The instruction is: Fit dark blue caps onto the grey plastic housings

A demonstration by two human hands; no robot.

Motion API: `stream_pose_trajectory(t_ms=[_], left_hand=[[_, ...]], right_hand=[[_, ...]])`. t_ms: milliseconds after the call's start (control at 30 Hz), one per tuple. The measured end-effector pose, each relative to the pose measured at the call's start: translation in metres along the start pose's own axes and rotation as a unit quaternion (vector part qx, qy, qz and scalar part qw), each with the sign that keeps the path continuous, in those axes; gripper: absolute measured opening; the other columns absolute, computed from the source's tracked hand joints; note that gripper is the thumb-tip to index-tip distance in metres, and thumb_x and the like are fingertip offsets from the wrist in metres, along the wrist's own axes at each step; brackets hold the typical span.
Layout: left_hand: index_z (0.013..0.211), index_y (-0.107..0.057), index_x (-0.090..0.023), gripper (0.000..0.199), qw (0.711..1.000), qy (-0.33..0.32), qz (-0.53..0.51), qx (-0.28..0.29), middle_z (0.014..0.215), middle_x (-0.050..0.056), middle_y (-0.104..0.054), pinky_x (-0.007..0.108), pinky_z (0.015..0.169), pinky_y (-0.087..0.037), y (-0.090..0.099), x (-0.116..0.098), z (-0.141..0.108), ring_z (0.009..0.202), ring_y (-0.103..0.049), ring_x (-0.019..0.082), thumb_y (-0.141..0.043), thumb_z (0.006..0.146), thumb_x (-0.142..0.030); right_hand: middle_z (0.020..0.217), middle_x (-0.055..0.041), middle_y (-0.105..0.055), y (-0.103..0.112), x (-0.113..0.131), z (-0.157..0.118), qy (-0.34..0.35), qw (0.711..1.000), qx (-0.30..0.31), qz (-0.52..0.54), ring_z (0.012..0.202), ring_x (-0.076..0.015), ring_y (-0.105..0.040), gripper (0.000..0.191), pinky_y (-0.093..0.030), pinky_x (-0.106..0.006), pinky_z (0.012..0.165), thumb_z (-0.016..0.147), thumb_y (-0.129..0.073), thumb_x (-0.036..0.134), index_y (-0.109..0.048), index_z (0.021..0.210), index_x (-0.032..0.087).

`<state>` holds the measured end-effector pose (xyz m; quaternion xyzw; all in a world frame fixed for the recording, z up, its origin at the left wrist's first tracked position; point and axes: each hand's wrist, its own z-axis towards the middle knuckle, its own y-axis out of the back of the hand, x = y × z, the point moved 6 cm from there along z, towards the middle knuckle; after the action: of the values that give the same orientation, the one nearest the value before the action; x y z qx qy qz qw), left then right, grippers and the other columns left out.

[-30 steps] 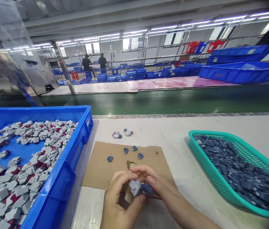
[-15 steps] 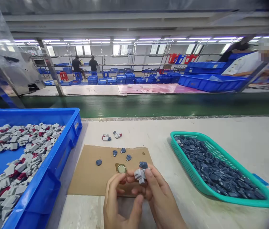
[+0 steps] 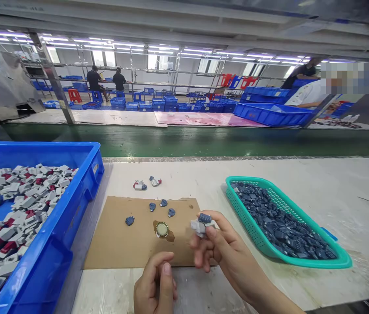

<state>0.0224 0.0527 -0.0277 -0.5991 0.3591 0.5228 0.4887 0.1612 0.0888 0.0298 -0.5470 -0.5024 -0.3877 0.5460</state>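
My right hand: thumb and fingers pinching one grey-and-navy plastic part over the cardboard sheet. My left hand: half-curled, contents indiscernible. Whitish worktable: crimped metal cap, four navy pieces on cardboard; blue crate left, perforated teal basket right. Beyond: green conveyor belt, two dark-clothed people, strip lights.

Bare right grip and forearm

There's the piece, pinched between thumb and fingers of the right hand: a blocky, pale grey body jutting out leftward, and up top the ribbed, dark blue part, lying across it!
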Motion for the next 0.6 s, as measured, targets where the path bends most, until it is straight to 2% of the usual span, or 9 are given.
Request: stream_pose_trajectory(t_ms=[100, 167, 200, 267, 333, 367, 467, 567, 600], left_hand=[[0.078, -0.065, -0.019, 0.030, 0.999, 0.028, 0.020, 0.021, 0.039, -0.006, -0.043, 0.017, 0.038, -0.031, -0.002, 0.001, 0.000, 0.034, -0.037, 0.005, -0.049, 0.080, -0.043], [0.080, -0.065, -0.021, 0.025, 1.000, 0.015, -0.010, 0.021, 0.041, -0.007, -0.046, 0.016, 0.043, -0.036, -0.004, -0.005, 0.002, 0.038, -0.043, 0.006, -0.053, 0.079, -0.042], [0.084, -0.065, -0.023, 0.022, 0.999, 0.008, -0.026, 0.020, 0.046, -0.006, -0.050, 0.015, 0.047, -0.039, -0.005, -0.009, 0.003, 0.043, -0.047, 0.006, -0.056, 0.077, -0.041], [0.091, -0.064, -0.025, 0.022, 0.999, -0.005, -0.036, 0.027, 0.064, -0.004, -0.061, 0.015, 0.054, -0.044, -0.010, -0.019, 0.007, 0.056, -0.055, 0.008, -0.062, 0.072, -0.038], [0.092, -0.065, -0.026, 0.024, 0.999, -0.012, -0.011, 0.050, 0.081, -0.001, -0.066, 0.015, 0.057, -0.046, -0.017, -0.028, 0.011, 0.067, -0.058, 0.010, -0.066, 0.069, -0.033], [0.090, -0.065, -0.026, 0.022, 0.998, -0.013, 0.002, 0.064, 0.085, 0.000, -0.066, 0.015, 0.057, -0.046, -0.020, -0.032, 0.013, 0.071, -0.059, 0.010, -0.066, 0.069, -0.032], [0.088, -0.066, -0.024, 0.017, 0.996, -0.001, 0.017, 0.087, 0.086, 0.001, -0.067, 0.017, 0.058, -0.047, -0.026, -0.038, 0.014, 0.072, -0.060, 0.012, -0.064, 0.071, -0.029], [0.087, -0.065, -0.022, 0.016, 0.995, -0.002, 0.028, 0.097, 0.084, 0.002, -0.067, 0.020, 0.057, -0.049, -0.027, -0.039, 0.012, 0.071, -0.060, 0.014, -0.064, 0.071, -0.027], [0.086, -0.066, -0.022, 0.015, 0.993, -0.013, 0.039, 0.111, 0.083, 0.002, -0.067, 0.022, 0.058, -0.049, -0.029, -0.039, 0.012, 0.071, -0.060, 0.014, -0.064, 0.071, -0.025]], right_hand=[[0.053, 0.0047, -0.055, 0.010, -0.004, -0.001, -0.013, 0.998, -0.005, -0.056, 0.040, -0.0086, -0.051, 0.030, -0.040, -0.017, 0.040, 0.085, -0.046, 0.045, -0.041, 0.107, 0.024], [0.061, 0.0018, -0.059, 0.013, 0.000, -0.003, 0.040, 0.987, 0.000, -0.156, 0.047, -0.0104, -0.055, 0.024, -0.044, -0.020, 0.044, 0.085, -0.049, 0.036, -0.048, 0.106, 0.023], [0.067, 0.0001, -0.061, 0.013, 0.004, -0.006, 0.085, 0.971, 0.002, -0.223, 0.053, -0.0113, -0.058, 0.022, -0.046, -0.021, 0.049, 0.084, -0.050, 0.030, -0.051, 0.105, 0.024], [0.080, -0.0013, -0.064, 0.008, 0.012, -0.012, 0.186, 0.919, 0.001, -0.348, 0.062, -0.0113, -0.060, 0.026, -0.048, -0.021, 0.057, 0.082, -0.051, 0.018, -0.054, 0.106, 0.026], [0.095, -0.0010, -0.064, 0.000, 0.016, -0.018, 0.260, 0.872, 0.006, -0.415, 0.067, -0.0097, -0.060, 0.035, -0.048, -0.018, 0.059, 0.081, -0.049, 0.010, -0.053, 0.110, 0.030], [0.101, -0.0004, -0.062, -0.003, 0.017, -0.021, 0.282, 0.861, 0.012, -0.423, 0.068, -0.0086, -0.059, 0.039, -0.047, -0.016, 0.058, 0.081, -0.047, 0.008, -0.051, 0.111, 0.032], [0.105, -0.0006, -0.059, -0.008, 0.016, -0.026, 0.283, 0.869, 0.029, -0.404, 0.069, -0.0079, -0.057, 0.046, -0.046, -0.015, 0.058, 0.081, -0.048, 0.010, -0.044, 0.120, 0.034], [0.097, -0.0031, -0.058, -0.003, 0.015, -0.024, 0.210, 0.918, 0.027, -0.335, 0.071, -0.0121, -0.056, 0.052, -0.047, -0.021, 0.060, 0.084, -0.050, 0.025, -0.029, 0.131, 0.030], [0.094, -0.0035, -0.058, -0.001, 0.014, -0.022, 0.175, 0.933, 0.028, -0.314, 0.073, -0.0137, -0.056, 0.049, -0.047, -0.022, 0.061, 0.084, -0.049, 0.031, -0.031, 0.130, 0.029]])
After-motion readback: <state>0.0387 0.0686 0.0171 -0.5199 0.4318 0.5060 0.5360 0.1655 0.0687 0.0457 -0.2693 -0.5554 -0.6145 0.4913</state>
